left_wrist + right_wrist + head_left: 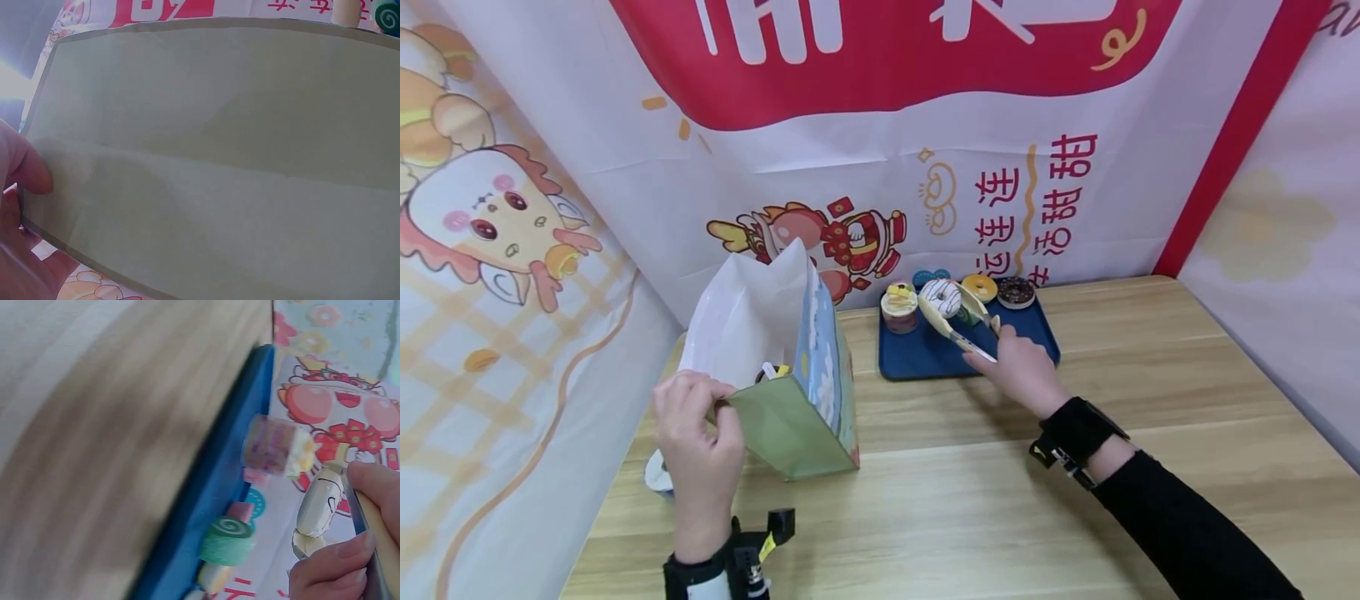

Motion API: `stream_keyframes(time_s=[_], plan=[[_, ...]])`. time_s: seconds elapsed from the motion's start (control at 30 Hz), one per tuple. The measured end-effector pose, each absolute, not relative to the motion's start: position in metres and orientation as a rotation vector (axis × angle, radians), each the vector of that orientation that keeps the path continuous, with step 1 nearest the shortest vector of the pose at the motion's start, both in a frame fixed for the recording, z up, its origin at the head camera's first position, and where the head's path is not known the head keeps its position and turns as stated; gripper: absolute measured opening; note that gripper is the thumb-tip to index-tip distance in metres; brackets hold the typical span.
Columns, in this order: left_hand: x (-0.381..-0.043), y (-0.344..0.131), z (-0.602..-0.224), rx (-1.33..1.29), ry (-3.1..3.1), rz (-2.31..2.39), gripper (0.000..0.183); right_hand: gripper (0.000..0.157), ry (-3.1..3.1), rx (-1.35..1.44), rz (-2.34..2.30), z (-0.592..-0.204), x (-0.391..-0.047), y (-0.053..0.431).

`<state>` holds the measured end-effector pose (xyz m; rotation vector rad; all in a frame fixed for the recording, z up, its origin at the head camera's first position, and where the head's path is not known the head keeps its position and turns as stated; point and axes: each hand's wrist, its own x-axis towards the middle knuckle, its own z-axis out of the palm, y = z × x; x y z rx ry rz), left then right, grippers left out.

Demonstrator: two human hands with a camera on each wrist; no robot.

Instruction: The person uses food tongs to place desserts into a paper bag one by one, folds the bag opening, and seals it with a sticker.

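Note:
My left hand [696,417] pinches the near upper edge of an upright paper bag [775,425]. The bag is green on this face, blue with clouds at the side, white within, and its mouth gapes. Its plain panel [219,156] fills most of the left wrist view. Over the blue tray [917,364], my right hand [1026,371] grips a pair of tongs [973,343]. Between the tong tips is a white-iced donut [938,296] with dark lines, seen edge-on as a donut [320,503] in the right wrist view.
Along the tray stand a cup cake [899,308], a yellow donut [980,287], a chocolate donut [1016,292] and a green swirl roll [226,540]. Something dark and yellow [772,372] shows inside the bag. A white round item [657,473] sits left of the bag. Printed cloth [850,167] hangs behind the table.

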<state>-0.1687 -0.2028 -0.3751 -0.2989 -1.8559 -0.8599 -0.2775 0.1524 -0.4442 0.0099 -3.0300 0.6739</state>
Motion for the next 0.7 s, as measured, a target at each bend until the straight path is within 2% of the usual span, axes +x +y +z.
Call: stream_keyframes(time_s=[0.27,0.53,0.7], plan=[[-0.165,-0.202,-0.372,-0.287,-1.848,-0.850,0.017,0.096,-3.015,0.097,0.704,-0.416,-0.272,0.149],[-0.169,-0.204,-0.371,-0.339,-1.852,-0.854,0.017,0.076,-2.939,0.279,0.670,-0.376,-0.266,0.146],[-0.170,-0.207,-0.373,-0.331,-1.878,-0.852,0.017,0.071,-2.916,0.369,0.709,-0.351,-0.264,0.142]])
